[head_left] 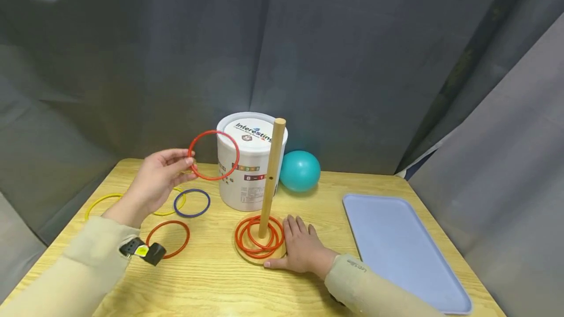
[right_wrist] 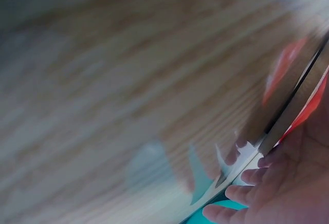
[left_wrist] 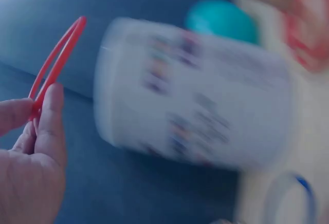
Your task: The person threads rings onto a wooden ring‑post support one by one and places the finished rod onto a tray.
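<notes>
In the head view, my left hand (head_left: pixel 157 180) pinches a red ring (head_left: pixel 238 153) between thumb and fingers, raised off the table in front of the white bucket. The left wrist view shows the same red ring (left_wrist: pixel 62 54) nearly edge-on in the fingertips of the left hand (left_wrist: pixel 41 157). A wooden peg (head_left: pixel 272 175) stands upright on a round wooden base (head_left: pixel 253 260), with several red rings (head_left: pixel 238 243) lying loosely around its foot. My right hand (head_left: pixel 304 248) rests against the right side of that base, fingers extended. Close up, the right hand (right_wrist: pixel 288 183) touches the base's edge.
Yellow rings (head_left: pixel 94 202), a blue ring (head_left: pixel 192 215) and another red ring (head_left: pixel 188 236) lie on the left of the table. Behind the peg stand a white bucket (head_left: pixel 242 194) and a teal ball (head_left: pixel 300 171). A pale blue tray (head_left: pixel 396 238) lies at right.
</notes>
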{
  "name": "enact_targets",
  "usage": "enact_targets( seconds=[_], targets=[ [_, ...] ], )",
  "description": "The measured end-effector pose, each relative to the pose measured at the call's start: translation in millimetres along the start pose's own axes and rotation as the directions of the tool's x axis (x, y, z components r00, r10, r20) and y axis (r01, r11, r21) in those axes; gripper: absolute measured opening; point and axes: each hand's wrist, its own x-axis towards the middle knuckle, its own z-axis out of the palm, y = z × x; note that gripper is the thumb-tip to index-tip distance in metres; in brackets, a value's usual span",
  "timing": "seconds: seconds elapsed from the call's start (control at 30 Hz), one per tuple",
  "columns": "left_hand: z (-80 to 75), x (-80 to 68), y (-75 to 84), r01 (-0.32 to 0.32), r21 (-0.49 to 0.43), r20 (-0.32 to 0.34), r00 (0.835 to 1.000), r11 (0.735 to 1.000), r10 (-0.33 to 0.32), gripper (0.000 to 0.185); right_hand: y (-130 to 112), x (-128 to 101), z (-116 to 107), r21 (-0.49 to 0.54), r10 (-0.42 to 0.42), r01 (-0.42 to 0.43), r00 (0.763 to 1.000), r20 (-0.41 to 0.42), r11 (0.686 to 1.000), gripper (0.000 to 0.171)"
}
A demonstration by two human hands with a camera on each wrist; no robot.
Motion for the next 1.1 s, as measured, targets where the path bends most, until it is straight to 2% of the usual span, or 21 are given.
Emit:
enact_targets(
  seconds=[0.1,0.23,0.3,0.4,0.53,0.67,0.77,0.87,0.97,1.1],
  targets=[
    [21.5,5.0,31.5,-0.084,-0.139,0.016,0.996,0.987,0.087,0.019,1,2,1,0.0,0.0,0.0,1.0,-0.002,1.0,0.127],
    [57.2,11.3,62.1,-0.148,-0.203,0.062,0.985,0.968,0.164,0.02,3,7,3,0.006,0.0,0.0,1.0,0.004,1.0,0.127],
    [75.8,15.3,68.7,-0.142,-0.188,0.089,0.983,0.972,0.161,0.018,4,8,4,0.013,0.001,-0.001,1.0,0.006,1.0,0.127],
    [97.7,23.9,65.7,-0.08,-0.121,0.121,0.988,0.989,0.095,0.016,4,9,5,0.023,0.003,-0.003,1.0,0.017,1.0,0.128],
    [108.1,36.5,40.7,0.037,-0.043,0.125,0.992,0.998,-0.031,0.024,1,9,7,0.028,-0.004,0.004,1.0,0.008,1.0,0.129],
    [99.6,39.7,-4.7,0.132,0.012,0.128,0.983,0.991,-0.132,0.027,0,11,7,0.014,-0.023,0.023,1.0,-0.02,1.0,0.128],
    [86.7,35.6,-44.7,0.191,0.067,0.146,0.969,0.979,-0.199,0.028,2,14,8,-0.008,-0.026,0.026,0.999,-0.03,1.0,0.127],
    [73.6,30.6,-78.1,0.248,0.108,0.13,0.957,0.963,-0.261,0.028,2,15,9,-0.02,-0.022,0.022,0.999,-0.032,1.0,0.127],
    [64.9,25.4,-100.5,0.298,0.124,0.095,0.946,0.946,-0.311,0.029,2,15,8,-0.019,-0.016,0.016,1.0,-0.024,1.0,0.128],
    [60.7,17.1,-123.7,0.346,0.141,0.091,0.929,0.928,-0.36,0.027,1,15,7,-0.019,-0.005,0.005,1.0,-0.012,1.0,0.129]
  ],
)
